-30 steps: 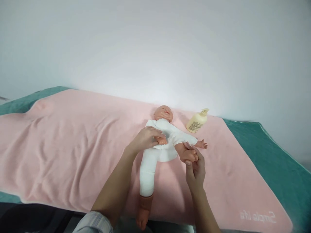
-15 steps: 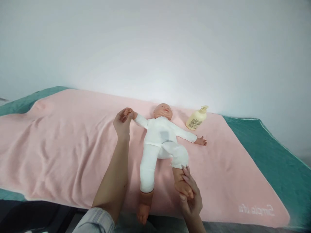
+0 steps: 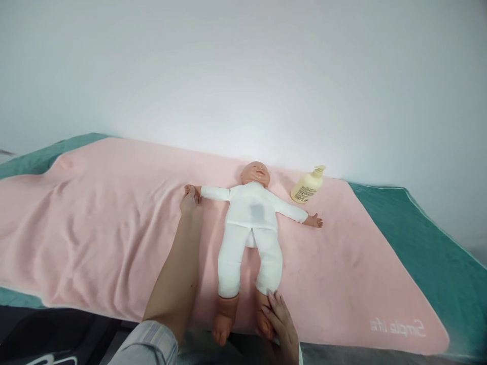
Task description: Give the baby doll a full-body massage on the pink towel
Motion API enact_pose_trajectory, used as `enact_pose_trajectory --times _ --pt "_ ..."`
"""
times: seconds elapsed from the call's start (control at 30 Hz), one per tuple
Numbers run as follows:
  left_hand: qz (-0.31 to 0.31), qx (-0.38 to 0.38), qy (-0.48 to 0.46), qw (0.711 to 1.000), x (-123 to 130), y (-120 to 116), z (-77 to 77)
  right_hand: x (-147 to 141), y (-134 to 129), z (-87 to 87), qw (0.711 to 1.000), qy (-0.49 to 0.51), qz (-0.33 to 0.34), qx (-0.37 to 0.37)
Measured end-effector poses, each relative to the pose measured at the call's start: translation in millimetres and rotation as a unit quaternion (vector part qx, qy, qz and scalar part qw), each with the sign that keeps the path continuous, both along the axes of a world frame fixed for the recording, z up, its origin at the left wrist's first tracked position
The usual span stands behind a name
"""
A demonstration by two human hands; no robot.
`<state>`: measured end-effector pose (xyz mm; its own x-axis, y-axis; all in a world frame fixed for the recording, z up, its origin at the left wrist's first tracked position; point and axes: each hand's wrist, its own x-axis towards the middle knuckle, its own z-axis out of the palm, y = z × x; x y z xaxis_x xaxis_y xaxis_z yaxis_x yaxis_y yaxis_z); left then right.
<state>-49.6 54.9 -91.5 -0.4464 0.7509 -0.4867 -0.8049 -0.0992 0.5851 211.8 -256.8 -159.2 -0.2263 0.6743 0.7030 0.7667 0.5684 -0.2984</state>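
Observation:
A baby doll [image 3: 251, 208] in white cloth lies on its back with arms spread and both legs stretched toward me. My left hand [image 3: 189, 198] is closed on the doll's hand at the left, the arm held out sideways near the blanket. Down at the front, my right hand [image 3: 282, 324] lies along the doll's foot [image 3: 263, 315] on the right side, its fingers over the ankle; the thumb is hidden. The doll's other foot [image 3: 224, 319] rests untouched near the front edge.
A pink blanket [image 3: 342, 284] lies under the doll, over a green cloth [image 3: 395, 213]. A cream pump bottle [image 3: 307, 185] stands beside the doll's head at the right. A pale wall [image 3: 243, 76] rises behind. Something dark [image 3: 49, 334] shows at the lower left.
The doll's bent leg has come down and straightened toward me with my right hand. My left hand has lowered the doll's arm outward to the left.

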Motion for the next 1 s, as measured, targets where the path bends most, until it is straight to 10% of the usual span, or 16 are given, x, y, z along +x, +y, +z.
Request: enact_pose_trajectory --times 0.3,0.53,0.67,0.9,1.0 --pt "0.049 0.111 0.120 0.985 12 -10 24.1 3 12 3.1 0.991 0.124 -0.014 -0.038" --pt "0.057 0.232 0.369 0.898 34 -23 40.4 -9 66 69.4 0.958 0.287 -0.011 -0.006" --pt "0.010 0.290 0.502 0.815 50 -41 47.2 -10 105 101.9 0.958 0.285 -0.009 0.019" --pt "-0.111 0.464 0.674 0.564 74 -62 53.3 -1 148 128.2 0.957 0.273 -0.075 -0.067" --pt "-0.156 0.491 0.684 0.516 78 -64 53.9 2 155 132.3 0.960 0.257 -0.072 -0.081"
